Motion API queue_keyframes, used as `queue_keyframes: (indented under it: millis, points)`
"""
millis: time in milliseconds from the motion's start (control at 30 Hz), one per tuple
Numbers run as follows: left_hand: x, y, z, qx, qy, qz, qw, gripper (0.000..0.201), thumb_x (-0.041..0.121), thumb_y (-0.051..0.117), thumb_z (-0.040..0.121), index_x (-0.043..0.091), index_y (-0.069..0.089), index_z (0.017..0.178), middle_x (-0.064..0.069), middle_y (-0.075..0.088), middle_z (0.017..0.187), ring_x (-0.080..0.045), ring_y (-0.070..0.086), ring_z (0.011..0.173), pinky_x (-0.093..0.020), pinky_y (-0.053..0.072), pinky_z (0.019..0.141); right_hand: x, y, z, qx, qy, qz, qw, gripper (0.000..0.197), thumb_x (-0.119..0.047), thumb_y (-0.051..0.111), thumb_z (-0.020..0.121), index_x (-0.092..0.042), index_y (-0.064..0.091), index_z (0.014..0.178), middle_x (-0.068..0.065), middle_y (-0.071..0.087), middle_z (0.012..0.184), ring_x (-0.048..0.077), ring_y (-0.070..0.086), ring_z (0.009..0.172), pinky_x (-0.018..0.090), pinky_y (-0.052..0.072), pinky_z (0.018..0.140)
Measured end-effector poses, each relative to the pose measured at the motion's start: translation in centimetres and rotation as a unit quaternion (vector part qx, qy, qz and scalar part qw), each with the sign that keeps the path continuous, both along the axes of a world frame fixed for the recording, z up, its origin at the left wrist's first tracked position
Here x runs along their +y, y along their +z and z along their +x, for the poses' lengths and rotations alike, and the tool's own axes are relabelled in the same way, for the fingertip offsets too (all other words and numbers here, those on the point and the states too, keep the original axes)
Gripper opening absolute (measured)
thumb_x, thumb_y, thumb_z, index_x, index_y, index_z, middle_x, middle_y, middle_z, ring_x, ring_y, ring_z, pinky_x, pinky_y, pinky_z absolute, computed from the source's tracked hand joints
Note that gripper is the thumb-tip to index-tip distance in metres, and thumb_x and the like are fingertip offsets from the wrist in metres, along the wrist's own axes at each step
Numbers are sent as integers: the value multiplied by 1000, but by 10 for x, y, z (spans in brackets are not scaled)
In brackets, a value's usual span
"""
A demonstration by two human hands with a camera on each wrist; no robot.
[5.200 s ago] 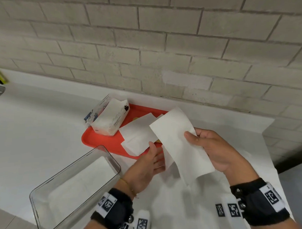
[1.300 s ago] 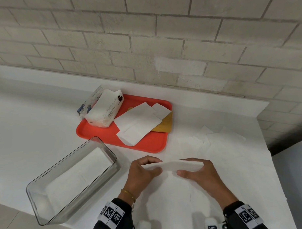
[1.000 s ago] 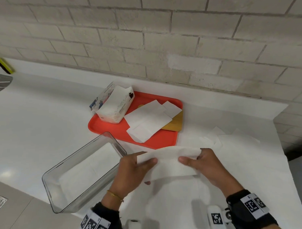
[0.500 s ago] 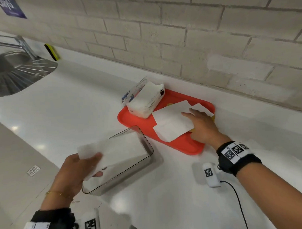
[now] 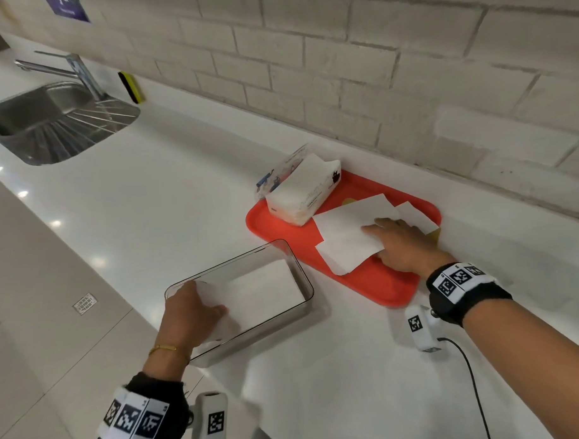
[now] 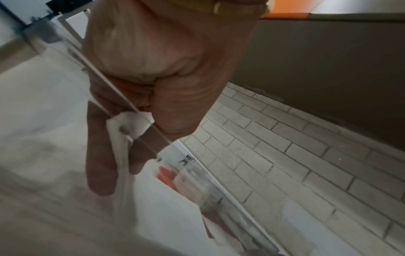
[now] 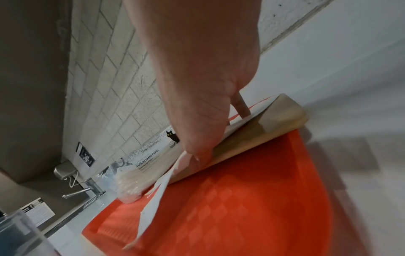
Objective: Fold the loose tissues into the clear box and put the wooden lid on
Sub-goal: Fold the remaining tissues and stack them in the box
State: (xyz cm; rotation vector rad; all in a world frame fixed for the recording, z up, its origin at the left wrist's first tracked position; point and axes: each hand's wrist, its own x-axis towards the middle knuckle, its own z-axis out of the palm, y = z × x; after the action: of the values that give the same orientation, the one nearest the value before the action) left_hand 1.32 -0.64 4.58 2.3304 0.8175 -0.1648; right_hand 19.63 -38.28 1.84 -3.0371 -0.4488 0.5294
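Left hand (image 5: 189,313) is down in the clear box (image 5: 303,278) at its near end, fingers pinching a folded tissue (image 6: 122,124) w/ thumb on the other side, prob. so the fold holds while it's laid flat on the sheets already inside. Right hand (image 5: 400,245) is over at the red tray (image 5: 382,288), fingers spread flat on top of the loose tissues (image 5: 344,237); in the wrist view the thumb tucks under a tissue's edge, so it looks like it's about to pinch up the next sheet, tho' I can't tell if the grip has closed. Wooden lid (image 7: 263,128) lies on the tray under those sheets, only a corner showing from the head view, so it's not on the box yet & the sheets must go first. Open tissue pack (image 5: 300,196) sits on the tray's far-left corner, handy to the right hand. Box is just beside the tray, near the counter edge, short carry btwn the two. All on a white counter (image 5: 182,196), glossy w/ light spots, against a pale brick wall (image 5: 408,83); steel sink (image 5: 48,122) w/ tap far left, a yellow-and-black sponge (image 5: 131,87) leaning at the wall, a purple sign above.
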Motion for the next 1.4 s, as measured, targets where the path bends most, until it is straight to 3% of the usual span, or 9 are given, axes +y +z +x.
queue_keyframes:
  millis: [67,200,433,667,867,1067,1200,1333,1400]
  points:
    - [0,-3,0,14,-11,15,1000,49,17,87,81,5,64,123,-17,69,117,-37,61,115,-38,55,88,1,-1,-1,-26,-3,15,1000,66,-21,53,99,-37,33,160,-2,32,167,27,35,148,48,35,119]
    - [-4,1,0,56,-29,46,997,63,21,90,79,-2,57,127,-24,68,121,-41,62,118,-39,51,90,3,0,-4,-48,-11,21,999,61,-22,55,98,-35,42,156,1,52,149,27,52,132,46,46,107]
    - [-1,11,-4,79,-26,110,990,37,-3,71,78,3,53,109,-17,69,83,-35,74,60,-40,63,73,8,1,-5,-64,-46,56,995,55,-10,62,96,-30,58,147,0,59,144,26,58,129,39,49,106]
    - [3,8,-7,77,-31,124,989,38,-7,63,80,0,52,116,-20,70,84,-36,74,68,-41,64,73,8,1,-5,-71,-75,105,989,43,-15,72,95,-23,68,137,5,65,142,29,61,129,38,47,110]
    - [-3,6,-7,114,-65,183,974,27,-6,59,87,-5,51,113,-25,67,107,-44,70,99,-35,46,68,8,-1,-1,-81,-84,98,988,36,-20,66,98,-20,72,133,7,70,135,32,65,123,37,50,104]
    - [-12,28,-13,127,-102,227,960,29,23,77,86,12,52,94,-18,67,112,-40,67,100,-32,42,69,10,-1,0,-103,-75,76,989,34,-15,69,92,-12,72,126,12,72,116,34,68,107,36,53,85]
    - [-23,58,-17,41,-98,231,967,57,50,81,84,22,65,131,-8,71,122,-34,68,111,-37,51,85,11,16,-6,-138,-89,102,981,33,-16,70,87,-10,69,120,12,67,115,35,65,106,38,53,78]
    - [-45,73,-7,-163,-140,82,973,44,42,88,80,33,71,120,14,75,113,-8,74,93,-32,59,83,12,60,-22,-103,-115,184,971,4,-12,63,88,-13,64,85,7,69,86,32,66,83,34,46,63]
    - [-63,75,3,-212,-168,4,963,39,37,89,80,32,73,115,19,74,109,1,73,90,-15,56,75,9,90,-35,-50,-150,240,958,24,-14,65,91,-16,57,69,0,63,70,24,62,70,30,39,57]
